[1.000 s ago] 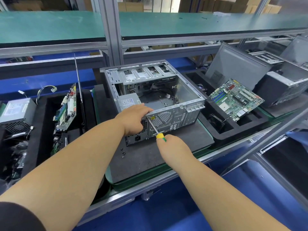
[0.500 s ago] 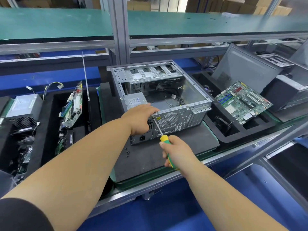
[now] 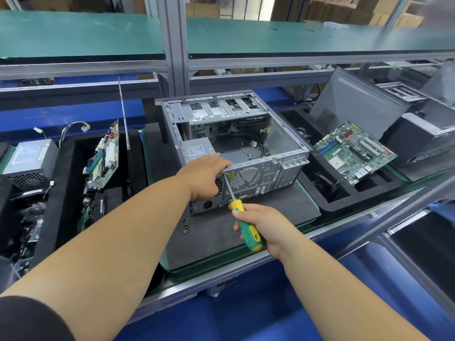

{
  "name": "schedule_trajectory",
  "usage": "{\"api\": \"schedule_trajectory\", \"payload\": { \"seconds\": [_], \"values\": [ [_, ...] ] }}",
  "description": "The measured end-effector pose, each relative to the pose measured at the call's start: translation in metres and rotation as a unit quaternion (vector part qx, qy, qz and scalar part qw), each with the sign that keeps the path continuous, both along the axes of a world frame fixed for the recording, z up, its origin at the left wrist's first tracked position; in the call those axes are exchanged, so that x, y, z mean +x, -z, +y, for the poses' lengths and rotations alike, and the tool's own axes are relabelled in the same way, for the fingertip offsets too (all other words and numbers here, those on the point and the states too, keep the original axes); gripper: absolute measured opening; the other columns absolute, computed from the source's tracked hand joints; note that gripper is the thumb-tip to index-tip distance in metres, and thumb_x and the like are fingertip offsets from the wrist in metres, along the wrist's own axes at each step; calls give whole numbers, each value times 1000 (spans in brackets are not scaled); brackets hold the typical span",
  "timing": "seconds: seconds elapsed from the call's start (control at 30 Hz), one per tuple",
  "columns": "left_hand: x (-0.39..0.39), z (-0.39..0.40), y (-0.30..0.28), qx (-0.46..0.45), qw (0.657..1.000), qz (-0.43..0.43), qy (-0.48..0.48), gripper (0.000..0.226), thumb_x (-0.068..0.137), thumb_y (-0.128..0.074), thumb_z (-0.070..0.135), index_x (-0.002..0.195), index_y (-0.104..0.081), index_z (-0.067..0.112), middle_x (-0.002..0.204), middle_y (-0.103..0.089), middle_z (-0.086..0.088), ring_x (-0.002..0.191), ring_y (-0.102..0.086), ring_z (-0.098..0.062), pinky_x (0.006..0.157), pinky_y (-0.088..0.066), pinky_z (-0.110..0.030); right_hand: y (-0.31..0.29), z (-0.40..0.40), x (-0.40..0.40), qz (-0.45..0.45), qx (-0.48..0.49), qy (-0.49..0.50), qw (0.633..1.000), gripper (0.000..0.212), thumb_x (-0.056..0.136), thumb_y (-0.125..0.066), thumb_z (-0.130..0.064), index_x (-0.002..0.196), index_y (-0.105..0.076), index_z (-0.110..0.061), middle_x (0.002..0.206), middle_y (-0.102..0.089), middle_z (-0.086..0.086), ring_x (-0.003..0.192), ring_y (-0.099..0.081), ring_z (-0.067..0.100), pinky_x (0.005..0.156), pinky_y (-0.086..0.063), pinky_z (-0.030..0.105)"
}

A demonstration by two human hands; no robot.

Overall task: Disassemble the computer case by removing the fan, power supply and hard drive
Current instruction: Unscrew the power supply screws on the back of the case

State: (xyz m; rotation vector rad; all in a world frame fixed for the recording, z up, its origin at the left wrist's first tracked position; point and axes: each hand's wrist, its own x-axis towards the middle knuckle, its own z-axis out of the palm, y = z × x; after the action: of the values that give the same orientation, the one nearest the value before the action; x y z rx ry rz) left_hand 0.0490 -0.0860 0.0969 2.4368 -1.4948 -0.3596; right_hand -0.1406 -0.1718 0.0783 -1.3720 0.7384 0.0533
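Observation:
An open grey computer case (image 3: pixel 283 143) lies on its side on a dark foam mat (image 3: pixel 221 232). Its power supply (image 3: pixel 197 150) sits in the near left corner, with the socket face (image 3: pixel 208 205) toward me. My left hand (image 3: pixel 204 175) rests on the case's rear top edge over the power supply, fingers curled on the metal. My right hand (image 3: pixel 261 225) grips a green and yellow screwdriver (image 3: pixel 246 227); its shaft points up at a screw on the rear panel beside the round vent grille (image 3: pixel 245 177). Loose cables lie inside the case.
Small black screws (image 3: pixel 185 226) lie on the mat left of my right hand. A foam tray to the right holds a motherboard (image 3: pixel 354 151) and a case panel (image 3: pixel 354 104). At left stand another board (image 3: pixel 103 156) and a removed power supply (image 3: pixel 29 161).
My right hand has pulled back down the screwdriver handle, showing more of the green grip. The camera view shifted slightly left. My left hand stays on the case edge.

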Motion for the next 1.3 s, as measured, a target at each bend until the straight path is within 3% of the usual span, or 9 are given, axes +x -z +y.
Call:
{"api": "schedule_trajectory", "payload": {
  "seconds": [0.23,0.33,0.43,0.5,0.67,0.9,1.07,1.2,1.3],
  "values": [
    [-1,0,0,-3,1000,1,-4,76,74,-52,1,142,-40,33,151,-38,3,147,-16,-13,113,-26,-36,12,6,-2,-7,77,65,995,20,92,-68,-18,113,-69,-18,63,-57,2,50,-55,13,47,-45,23],
    [-1,1,-1,-2,1000,1,-4,76,74,-51,1,142,-39,32,151,-38,4,147,-16,-12,112,-26,-35,8,10,-1,19,-120,53,991,29,94,-65,-20,123,-66,-20,71,-60,-2,52,-53,14,52,-45,25],
    [-2,1,-1,-3,1000,4,-6,76,75,-50,0,143,-39,32,150,-38,6,147,-15,-12,111,-26,-34,3,11,-4,69,-418,-22,906,31,96,-58,-31,127,-59,-30,94,-62,-4,75,-58,18,66,-46,30],
    [-3,1,-1,-4,1000,3,-7,76,74,-50,0,142,-39,32,150,-38,7,147,-15,-11,110,-27,-34,0,15,-3,85,-468,-54,878,18,98,-53,-34,108,-60,-21,93,-60,2,78,-55,22,63,-40,32],
    [-1,2,0,-10,1000,3,-6,75,74,-50,1,141,-40,33,149,-39,7,147,-16,-12,110,-26,-33,-10,15,3,82,-111,12,990,25,101,-47,-21,91,-66,-6,73,-58,6,60,-56,18,65,-44,31],
    [0,1,0,-7,1000,-3,0,76,75,-51,2,144,-38,32,151,-37,4,147,-15,-12,112,-24,-32,-4,11,-1,-35,266,27,963,23,100,-52,-28,86,-55,-11,65,-51,3,47,-49,14,45,-43,22],
    [-1,1,0,-6,1000,-2,-3,77,75,-51,2,144,-37,32,152,-36,5,147,-14,-12,112,-24,-33,-4,12,2,35,-95,-10,995,17,99,-54,-26,90,-50,-11,68,-56,5,43,-50,17,44,-40,23],
    [-2,1,-1,-3,1000,0,-6,77,75,-51,2,145,-36,32,154,-34,3,147,-14,-11,111,-25,-33,-5,14,0,152,-551,-82,816,19,98,-51,-36,102,-44,-19,83,-51,-3,70,-50,25,56,-37,32],
    [-2,1,0,-3,1000,5,-5,77,75,-51,1,144,-37,32,153,-35,4,147,-14,-12,112,-25,-33,-6,14,-1,160,-564,-88,805,21,96,-52,-38,102,-45,-20,83,-52,-3,74,-49,26,61,-37,34]
  ]
}}
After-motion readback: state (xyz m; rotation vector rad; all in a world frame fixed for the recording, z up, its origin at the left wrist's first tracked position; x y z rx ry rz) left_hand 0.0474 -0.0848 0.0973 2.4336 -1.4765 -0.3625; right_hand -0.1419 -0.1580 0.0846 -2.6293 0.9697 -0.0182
